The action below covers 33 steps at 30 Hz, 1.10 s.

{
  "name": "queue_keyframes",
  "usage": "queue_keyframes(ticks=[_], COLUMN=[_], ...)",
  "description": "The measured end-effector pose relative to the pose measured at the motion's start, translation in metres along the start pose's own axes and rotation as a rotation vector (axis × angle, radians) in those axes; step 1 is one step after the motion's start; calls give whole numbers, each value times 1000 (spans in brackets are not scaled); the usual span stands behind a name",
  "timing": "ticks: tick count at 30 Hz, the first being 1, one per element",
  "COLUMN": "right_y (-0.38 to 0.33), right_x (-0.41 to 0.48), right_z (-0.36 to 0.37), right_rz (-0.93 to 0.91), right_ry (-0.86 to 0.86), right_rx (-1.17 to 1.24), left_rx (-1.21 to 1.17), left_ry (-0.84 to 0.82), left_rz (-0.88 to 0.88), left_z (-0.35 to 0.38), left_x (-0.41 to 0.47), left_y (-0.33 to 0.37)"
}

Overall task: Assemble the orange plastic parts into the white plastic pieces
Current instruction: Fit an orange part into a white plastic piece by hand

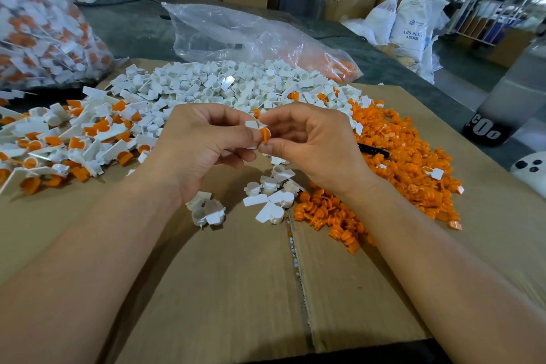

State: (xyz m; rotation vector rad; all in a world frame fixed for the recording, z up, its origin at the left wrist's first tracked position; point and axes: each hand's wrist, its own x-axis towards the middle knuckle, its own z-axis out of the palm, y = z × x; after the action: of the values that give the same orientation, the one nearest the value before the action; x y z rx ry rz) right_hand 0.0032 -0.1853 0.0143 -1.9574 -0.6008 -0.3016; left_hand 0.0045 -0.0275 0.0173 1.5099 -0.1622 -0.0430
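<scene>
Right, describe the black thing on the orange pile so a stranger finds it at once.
Start at the big cardboard sheet, then its right side, where loose orange parts are heaped. Beside the right hand, on that heap, lies a slim black stick: the only dark item among orange.

Bare left hand [201, 145], bare right hand [313, 142], forearms [97, 242] seemingly uncovered

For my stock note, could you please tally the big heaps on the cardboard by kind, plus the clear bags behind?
White heap: 1
Orange heap: 1
Assembled heap: 1
Clear bags: 2, left bag and middle bag
Total: 5
</scene>
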Motion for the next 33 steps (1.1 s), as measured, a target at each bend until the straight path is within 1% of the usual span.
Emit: queue_keyframes(ticks=[8, 16, 18, 19, 22, 24, 26, 29, 33], right_y=[-1, -3, -3, -2, -1, 2, 8, 17, 20], right_x=[0, 0, 0, 0, 4, 6, 7, 5, 6], right_z=[0, 0, -4, -9, -33, -51, -63, -71, -68], right_rz=[-4, 4, 24, 43, 122, 199, 331, 515, 613], right_ry=[-9, -9, -22, -2, 166, 222, 152, -78, -251], right_rx=[-7, -40, -107, -162, -330, -474, -584, -741, -855], left_rx=[6, 25, 9, -9, -71, -94, -101, -106, -112], left_ry=[-9, -8, 5, 16, 51, 60, 56, 61, 53], left_rz=[22, 0, -15, -23, -39, -42, -44, -41, -37], left_z=[0, 0, 0, -1, -2, -3, -3, -4, -4], left_x=[-1, 0, 1, 2, 3, 2, 2, 1, 2], left_y=[1, -1, -2, -2, -1, 0, 1, 1, 0])
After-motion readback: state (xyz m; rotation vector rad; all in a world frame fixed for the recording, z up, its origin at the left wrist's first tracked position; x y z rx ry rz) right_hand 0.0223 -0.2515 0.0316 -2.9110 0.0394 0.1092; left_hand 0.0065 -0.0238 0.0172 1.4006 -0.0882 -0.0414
